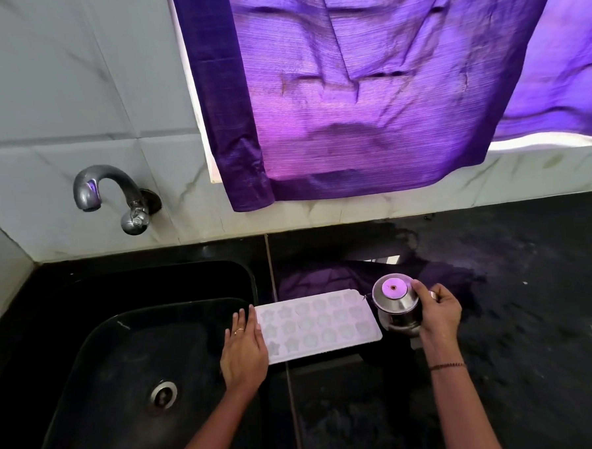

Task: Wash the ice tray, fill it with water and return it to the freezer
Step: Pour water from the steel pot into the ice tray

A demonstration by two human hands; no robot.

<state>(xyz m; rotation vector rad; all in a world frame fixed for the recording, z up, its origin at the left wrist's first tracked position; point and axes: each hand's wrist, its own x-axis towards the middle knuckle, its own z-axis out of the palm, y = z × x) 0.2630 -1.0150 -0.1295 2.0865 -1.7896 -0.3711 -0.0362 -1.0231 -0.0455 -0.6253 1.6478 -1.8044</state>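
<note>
Your left hand steadies the white plastic star-mould ice tray on the black tabletop; your right hand grips the small steel pot — filling looks underway, freezer still ahead.

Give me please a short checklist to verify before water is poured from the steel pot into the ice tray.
1. Ice tray lies flat on the counter: ok.
2. Left hand steadies the tray's left end: ok.
3. Right hand grips the steel pot: ok.
4. Pot mouth over the moulds: not ok, it stands beside the tray's right end.
5. Water in the pot: cannot tell.
6. Moulds clean: cannot tell.
</note>
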